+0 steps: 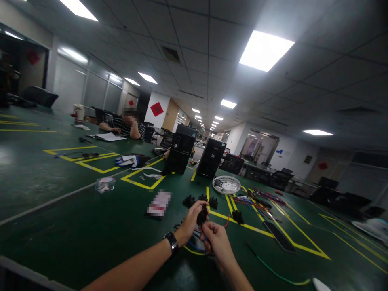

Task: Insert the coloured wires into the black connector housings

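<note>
My left hand (192, 218), with a black watch on the wrist, is closed around a small black plastic part (202, 216). Just below that part, the fingers of my right hand (216, 239) pinch what looks like a thin wire; its end is hidden at the fingertips. Blue and yellow wires (194, 251) loop on the table under my hands, and a red wire (227, 220) sticks out to the right. Similar black parts lie beyond my hands, one (188, 201) to the left and another (213, 202) to the right. A further black part (238, 217) lies farther right.
Two black computer towers (181, 149) stand beyond. A white round basket (226, 185), bundled coloured wires (254, 202), a dark flat slab (279, 236) and a green wire (273, 268) lie rightward. A clear box (105, 184) and gloves (129, 161) are leftward. A person (130, 125) sits across.
</note>
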Demonstrator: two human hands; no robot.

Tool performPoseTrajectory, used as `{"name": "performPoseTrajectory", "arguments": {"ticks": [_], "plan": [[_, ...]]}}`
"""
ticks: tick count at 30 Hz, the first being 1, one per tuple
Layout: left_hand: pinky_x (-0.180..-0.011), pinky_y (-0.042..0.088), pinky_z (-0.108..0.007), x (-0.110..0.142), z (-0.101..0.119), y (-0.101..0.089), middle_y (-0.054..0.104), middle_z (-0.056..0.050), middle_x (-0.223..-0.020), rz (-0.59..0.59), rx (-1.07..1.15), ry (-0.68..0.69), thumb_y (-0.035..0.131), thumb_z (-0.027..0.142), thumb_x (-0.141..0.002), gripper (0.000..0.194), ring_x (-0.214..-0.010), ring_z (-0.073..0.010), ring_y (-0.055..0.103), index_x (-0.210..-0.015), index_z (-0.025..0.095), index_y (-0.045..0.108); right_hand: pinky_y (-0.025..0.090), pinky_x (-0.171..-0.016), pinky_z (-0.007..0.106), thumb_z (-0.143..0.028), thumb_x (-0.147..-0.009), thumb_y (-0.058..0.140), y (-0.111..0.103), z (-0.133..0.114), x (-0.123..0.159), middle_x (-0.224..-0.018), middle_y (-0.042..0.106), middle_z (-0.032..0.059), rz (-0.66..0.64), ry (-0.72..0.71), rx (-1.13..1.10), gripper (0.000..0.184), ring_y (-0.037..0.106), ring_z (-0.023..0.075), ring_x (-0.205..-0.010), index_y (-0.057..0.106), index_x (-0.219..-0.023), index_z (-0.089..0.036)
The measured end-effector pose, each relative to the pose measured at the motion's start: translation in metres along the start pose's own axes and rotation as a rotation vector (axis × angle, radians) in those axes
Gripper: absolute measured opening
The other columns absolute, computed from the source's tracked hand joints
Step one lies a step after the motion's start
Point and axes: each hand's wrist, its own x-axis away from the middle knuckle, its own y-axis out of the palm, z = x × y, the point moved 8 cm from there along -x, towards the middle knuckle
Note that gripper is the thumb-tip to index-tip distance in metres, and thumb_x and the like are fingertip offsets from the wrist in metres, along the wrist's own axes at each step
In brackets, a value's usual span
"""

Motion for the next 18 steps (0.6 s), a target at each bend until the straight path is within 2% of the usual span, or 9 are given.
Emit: {"name": "performPoseTrajectory", "arguments": {"ticks": [4, 10, 12, 15, 18], "plan": [[-0.065, 0.042, -0.026, 0.004, -0.003, 0.006, 0.058, -0.003, -0.080, -0.013, -0.023, -0.047, 0.046, 0.044, -0.087, 0.036, -0.074, -0.0156, 0.056, -0.108, 0.017, 0.059, 0.016, -0.028, 0.018, -0.068, -0.060, 0.066, -0.005, 0.012, -0.005, -0.045, 0.054, -0.0037, 0.029, 0.040, 0.026, 0.053, 0.028, 0.0028, -0.025, 0.048, -0.064, -0.019], [-0.063, 0.039, -0.023, 0.009, -0.002, 0.012, 0.056, -0.002, -0.080, -0.028, -0.099, -0.089, 0.051, 0.050, -0.084, 0.043, -0.073, -0.0142, 0.054, -0.115, 0.022, 0.056, 0.019, -0.033, 0.021, -0.068, -0.064, 0.061, -0.013, 0.009, -0.004, -0.040, 0.048, -0.0046, 0.050, 0.008, 0.165, 0.049, 0.029, 0.0066, -0.029, 0.046, -0.061, -0.021], [-0.062, 0.039, -0.024, 0.006, 0.004, 0.008, 0.055, -0.001, -0.077, -0.015, -0.169, -0.033, 0.051, 0.052, -0.084, 0.042, -0.069, -0.0141, 0.052, -0.111, 0.020, 0.059, 0.022, -0.039, 0.023, -0.065, -0.069, 0.058, -0.013, 0.000, -0.002, -0.043, 0.050, -0.0024, 0.083, -0.073, 0.286, 0.047, 0.035, 0.0092, -0.035, 0.049, -0.058, -0.020], [-0.069, 0.039, -0.026, 0.005, 0.022, 0.007, 0.058, -0.003, -0.078, -0.030, -0.338, 0.146, 0.054, 0.051, -0.083, 0.039, -0.073, -0.0165, 0.052, -0.101, 0.018, 0.063, 0.027, -0.048, 0.025, -0.057, -0.080, 0.052, -0.004, -0.015, 0.003, -0.051, 0.055, 0.0017, 0.120, -0.236, 0.482, 0.046, 0.046, 0.0138, -0.049, 0.055, -0.056, -0.018], [-0.070, 0.038, -0.026, 0.005, 0.032, 0.001, 0.058, -0.003, -0.076, 0.041, -0.405, 0.225, 0.049, 0.052, -0.085, 0.038, -0.072, -0.0171, 0.053, -0.101, 0.019, 0.061, 0.031, -0.055, 0.026, -0.052, -0.085, 0.046, 0.009, -0.029, 0.008, -0.060, 0.060, 0.0035, 0.129, -0.340, 0.595, 0.044, 0.052, 0.0164, -0.058, 0.057, -0.059, -0.019]]}}
